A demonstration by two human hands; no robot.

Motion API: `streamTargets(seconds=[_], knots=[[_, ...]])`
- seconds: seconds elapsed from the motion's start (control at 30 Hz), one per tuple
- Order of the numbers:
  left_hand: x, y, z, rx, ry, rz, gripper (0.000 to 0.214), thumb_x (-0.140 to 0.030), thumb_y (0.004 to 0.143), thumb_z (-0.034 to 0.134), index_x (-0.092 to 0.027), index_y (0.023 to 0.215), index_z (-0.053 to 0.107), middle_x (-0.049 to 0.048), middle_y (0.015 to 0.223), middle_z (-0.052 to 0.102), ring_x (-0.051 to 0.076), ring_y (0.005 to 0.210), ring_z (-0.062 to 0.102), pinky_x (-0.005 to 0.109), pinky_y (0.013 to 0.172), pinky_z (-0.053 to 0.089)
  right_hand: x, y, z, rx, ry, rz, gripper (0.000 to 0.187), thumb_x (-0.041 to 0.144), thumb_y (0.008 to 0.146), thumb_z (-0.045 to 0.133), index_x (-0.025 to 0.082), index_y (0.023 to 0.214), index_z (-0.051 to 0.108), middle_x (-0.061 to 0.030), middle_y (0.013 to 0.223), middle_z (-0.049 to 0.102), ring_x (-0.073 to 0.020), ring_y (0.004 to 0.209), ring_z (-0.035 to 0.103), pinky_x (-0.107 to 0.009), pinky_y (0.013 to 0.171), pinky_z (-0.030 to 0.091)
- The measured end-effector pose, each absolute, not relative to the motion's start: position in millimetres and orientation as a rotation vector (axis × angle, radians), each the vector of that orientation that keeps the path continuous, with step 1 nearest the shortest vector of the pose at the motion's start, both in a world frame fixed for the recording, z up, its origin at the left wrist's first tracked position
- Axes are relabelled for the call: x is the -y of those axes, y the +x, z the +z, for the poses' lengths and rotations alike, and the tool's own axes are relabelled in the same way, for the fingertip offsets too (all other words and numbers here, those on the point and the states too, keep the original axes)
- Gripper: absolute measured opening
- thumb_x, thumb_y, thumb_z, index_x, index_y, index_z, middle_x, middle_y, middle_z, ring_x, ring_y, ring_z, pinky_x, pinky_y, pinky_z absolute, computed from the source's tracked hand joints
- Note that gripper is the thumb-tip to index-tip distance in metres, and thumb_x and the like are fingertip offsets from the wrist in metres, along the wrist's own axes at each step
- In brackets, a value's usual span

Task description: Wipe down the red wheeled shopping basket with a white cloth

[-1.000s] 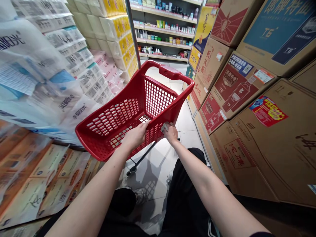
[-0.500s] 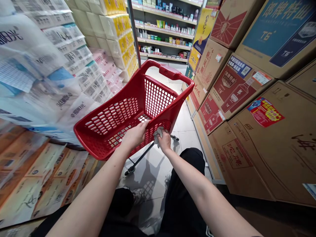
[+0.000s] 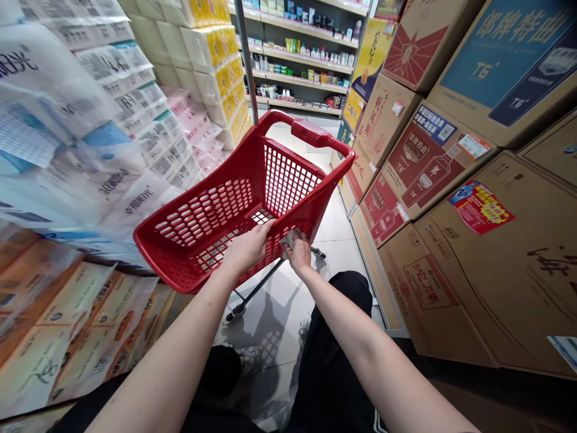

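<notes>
In front of me stands a red plastic shopping cart [image 3: 202,201] with a perforated basket and a looped handle. My left hand [image 3: 249,245] grips the near rim of its basket, fingers curled over the edge. My right hand [image 3: 298,251] is closed around a crumpled greyish cloth [image 3: 288,239], pressed against the outer side wall of the basket near the handle end. Part of the cloth is hidden by the fingers. Inside, the basket shows only its bare mesh floor.
Stacked cardboard boxes [image 3: 455,258] line the right side. On the left rise piles of wrapped paper packs [image 3: 130,102] and orange-and-cream packages [image 3: 76,319]. Shelves with small bottles [image 3: 311,51] stand beyond the cart. A metal pole [image 3: 249,60] is behind it.
My right hand has shifted slightly up with the cloth along the cart's side, and the cloth looks flatter against it. My left hand keeps its hold on the rim.
</notes>
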State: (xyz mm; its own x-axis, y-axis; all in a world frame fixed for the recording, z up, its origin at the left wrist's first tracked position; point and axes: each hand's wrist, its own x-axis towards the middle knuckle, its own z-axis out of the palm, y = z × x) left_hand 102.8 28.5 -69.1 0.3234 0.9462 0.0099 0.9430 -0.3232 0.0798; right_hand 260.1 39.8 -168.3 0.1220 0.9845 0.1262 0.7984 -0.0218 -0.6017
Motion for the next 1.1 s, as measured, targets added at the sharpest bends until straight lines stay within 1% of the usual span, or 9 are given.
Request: streamTargets(seconds=[0.1, 0.2, 0.33, 0.43, 0.6, 0.7, 0.83, 1.0, 1.1], knots=[[-28.8, 103.0, -69.3, -1.787, 2.520, 0.103, 0.057, -0.026, 0.089, 0.035, -0.030, 0.144, 0.020, 0.0088, 0.132, 0.051, 0.023, 0.097, 0.062, 0.032, 0.075, 0.048, -34.8, 265.7, -162.5, 1.726, -1.850, 0.415, 0.038, 0.029, 0.086, 0.052, 0.022, 0.123, 0.052, -0.0092, 0.120, 0.056, -0.0200, 0.105, 0.056, -0.028, 0.090, 0.043], [-28.3, 103.9, -69.1, -1.789, 2.530, 0.100, 0.056, -0.027, 0.090, 0.034, -0.029, 0.144, 0.020, 0.0090, 0.129, 0.053, 0.024, 0.095, 0.063, 0.033, 0.073, 0.049, -26.8, 261.0, -157.6, 1.714, -1.816, 0.376, 0.030, 0.031, 0.088, 0.048, 0.022, 0.115, 0.057, -0.0077, 0.113, 0.058, -0.0188, 0.100, 0.057, -0.027, 0.088, 0.044], [-27.4, 105.2, -68.1, -1.790, 2.514, 0.095, 0.056, -0.026, 0.089, 0.034, -0.028, 0.144, 0.021, 0.0096, 0.129, 0.053, 0.023, 0.096, 0.062, 0.032, 0.075, 0.048, -21.3, 248.1, -154.5, 1.695, -1.847, 0.396, 0.034, 0.029, 0.090, 0.045, 0.020, 0.121, 0.054, -0.0096, 0.118, 0.056, -0.0189, 0.106, 0.055, -0.027, 0.091, 0.043], [-26.9, 104.9, -67.4, -1.794, 2.495, 0.079, 0.058, -0.025, 0.089, 0.035, -0.028, 0.144, 0.020, 0.0092, 0.129, 0.053, 0.022, 0.096, 0.062, 0.032, 0.078, 0.048, -21.6, 246.8, -152.6, 1.756, -1.844, 0.389, 0.037, 0.025, 0.090, 0.044, 0.022, 0.126, 0.051, -0.0095, 0.122, 0.053, -0.0192, 0.107, 0.054, -0.028, 0.091, 0.043], [-29.0, 104.9, -67.1, -1.768, 2.497, 0.118, 0.060, -0.022, 0.086, 0.036, -0.027, 0.144, 0.022, 0.0091, 0.131, 0.053, 0.023, 0.100, 0.062, 0.032, 0.077, 0.048, -28.2, 257.9, -146.1, 1.941, -1.837, 0.275, 0.033, 0.023, 0.089, 0.047, 0.026, 0.121, 0.055, -0.0078, 0.118, 0.055, -0.0208, 0.103, 0.054, -0.028, 0.083, 0.045], [-29.5, 100.3, -65.8, -1.695, 2.493, 0.174, 0.062, -0.021, 0.085, 0.038, -0.026, 0.144, 0.022, 0.0084, 0.132, 0.053, 0.023, 0.104, 0.060, 0.031, 0.080, 0.048, -33.3, 262.5, -143.3, 2.014, -1.850, 0.206, 0.030, 0.024, 0.092, 0.044, 0.027, 0.119, 0.056, -0.0079, 0.113, 0.056, -0.0209, 0.103, 0.052, -0.029, 0.080, 0.046], [-20.6, 69.7, -67.5, -1.557, 2.394, 0.200, 0.057, -0.030, 0.086, 0.038, -0.025, 0.143, 0.028, 0.0060, 0.130, 0.056, 0.021, 0.108, 0.058, 0.030, 0.087, 0.046, -37.2, 264.0, -143.9, 2.059, -1.837, 0.125, 0.031, 0.022, 0.093, 0.040, 0.026, 0.119, 0.056, -0.0088, 0.113, 0.056, -0.0207, 0.103, 0.051, -0.028, 0.078, 0.045], [4.2, 13.7, -80.9, -1.573, 2.211, 0.155, 0.048, -0.047, 0.088, 0.032, -0.026, 0.128, 0.049, 0.0023, 0.109, 0.066, 0.020, 0.096, 0.063, 0.028, 0.081, 0.048, -34.9, 259.1, -145.7, 2.042, -1.847, 0.131, 0.030, 0.019, 0.091, 0.041, 0.023, 0.115, 0.058, -0.0090, 0.112, 0.058, -0.0209, 0.101, 0.053, -0.029, 0.080, 0.044], [11.8, 0.5, -88.7, -1.589, 2.161, 0.182, 0.049, -0.052, 0.089, 0.028, -0.025, 0.121, 0.054, 0.0025, 0.105, 0.067, 0.019, 0.093, 0.062, 0.028, 0.080, 0.047, -24.8, 253.7, -147.0, 1.991, -1.850, 0.182, 0.025, 0.023, 0.091, 0.045, 0.021, 0.112, 0.058, -0.0083, 0.109, 0.059, -0.0193, 0.095, 0.056, -0.028, 0.081, 0.044]])
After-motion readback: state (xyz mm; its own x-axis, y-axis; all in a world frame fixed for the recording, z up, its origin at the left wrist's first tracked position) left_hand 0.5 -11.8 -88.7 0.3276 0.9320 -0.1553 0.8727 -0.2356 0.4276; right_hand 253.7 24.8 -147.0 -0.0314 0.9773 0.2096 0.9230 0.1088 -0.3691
